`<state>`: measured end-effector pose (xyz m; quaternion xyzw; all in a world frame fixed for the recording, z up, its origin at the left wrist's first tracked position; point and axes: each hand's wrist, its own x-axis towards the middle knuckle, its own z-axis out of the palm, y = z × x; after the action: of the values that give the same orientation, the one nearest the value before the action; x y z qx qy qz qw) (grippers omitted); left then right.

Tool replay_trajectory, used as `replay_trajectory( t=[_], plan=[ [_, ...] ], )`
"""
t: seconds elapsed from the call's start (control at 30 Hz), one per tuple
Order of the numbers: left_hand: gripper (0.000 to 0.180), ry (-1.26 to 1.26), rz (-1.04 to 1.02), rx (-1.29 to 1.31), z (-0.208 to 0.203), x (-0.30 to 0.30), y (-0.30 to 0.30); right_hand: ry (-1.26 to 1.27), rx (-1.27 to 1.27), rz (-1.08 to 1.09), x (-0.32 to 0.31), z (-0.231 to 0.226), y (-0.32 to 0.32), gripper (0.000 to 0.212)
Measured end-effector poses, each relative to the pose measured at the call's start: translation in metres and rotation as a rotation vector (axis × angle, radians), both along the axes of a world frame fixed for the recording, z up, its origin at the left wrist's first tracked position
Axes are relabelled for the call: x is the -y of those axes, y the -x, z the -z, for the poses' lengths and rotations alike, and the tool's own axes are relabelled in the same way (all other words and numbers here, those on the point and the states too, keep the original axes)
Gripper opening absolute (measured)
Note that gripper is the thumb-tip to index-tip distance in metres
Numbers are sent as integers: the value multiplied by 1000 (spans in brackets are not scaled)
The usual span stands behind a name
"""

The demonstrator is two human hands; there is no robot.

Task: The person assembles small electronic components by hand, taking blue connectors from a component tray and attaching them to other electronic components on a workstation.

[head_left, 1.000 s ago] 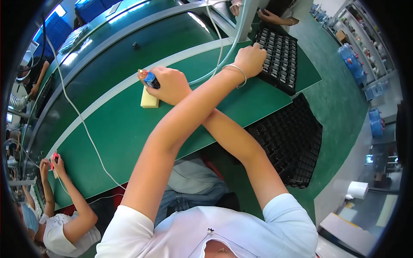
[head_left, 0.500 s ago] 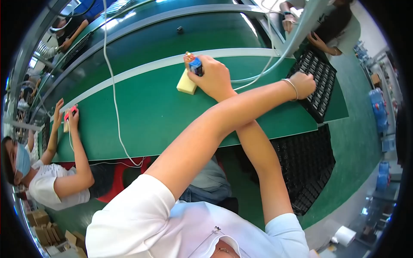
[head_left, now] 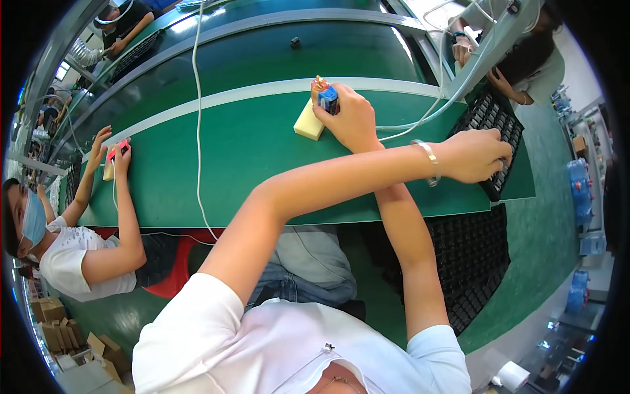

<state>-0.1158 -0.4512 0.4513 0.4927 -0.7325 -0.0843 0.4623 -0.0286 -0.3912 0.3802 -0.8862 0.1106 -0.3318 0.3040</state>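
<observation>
Crossing over my other arm, my left hand (head_left: 474, 155) reaches to the right and rests on the near part of a black compartment tray (head_left: 482, 121). Its fingers are bent downward at the tray; what they pinch, if anything, is hidden. My right hand (head_left: 353, 117) is wrapped round a small blue and black cylindrical thing (head_left: 328, 100) with copper-coloured parts on its top. That thing is held upright against a pale yellow block (head_left: 310, 122), which lies on the green tabletop (head_left: 262, 154).
Stacked black trays (head_left: 469, 256) stand below the table's right end. A white cable (head_left: 199, 131) hangs down across the table. At the left a co-worker (head_left: 85, 259) holds a red thing. A small dark part (head_left: 295, 42) lies on the green surface beyond the rail.
The view has shifted, so the table appears farther right. My left hand has come nearer over the tray and its fingers now reach down. My right hand still holds the blue thing by the block.
</observation>
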Motion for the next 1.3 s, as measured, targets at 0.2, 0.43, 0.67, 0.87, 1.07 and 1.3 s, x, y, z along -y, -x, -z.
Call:
replay_trajectory(
  t=[0.2,0.43,0.67,0.87,1.07,1.3],
  plan=[
    [22,196,-276,-497,-34,-125,-98,-11,50,10,16,7,4,41],
    [18,202,-669,-994,48,-225,-218,-78,-82,128,16,-8,-65,34],
    [21,58,-653,-1101,81,-223,-227,72,-186,272,72,5,-138,37],
    [25,-45,-569,-1224,81,-227,-227,161,-212,261,79,12,-143,40],
    [27,-12,-608,-1130,75,-230,-223,-502,-109,-203,41,-28,-96,31],
    [22,-24,-558,-1022,62,-219,-197,-841,-14,-286,7,-36,-31,24]
  ],
)
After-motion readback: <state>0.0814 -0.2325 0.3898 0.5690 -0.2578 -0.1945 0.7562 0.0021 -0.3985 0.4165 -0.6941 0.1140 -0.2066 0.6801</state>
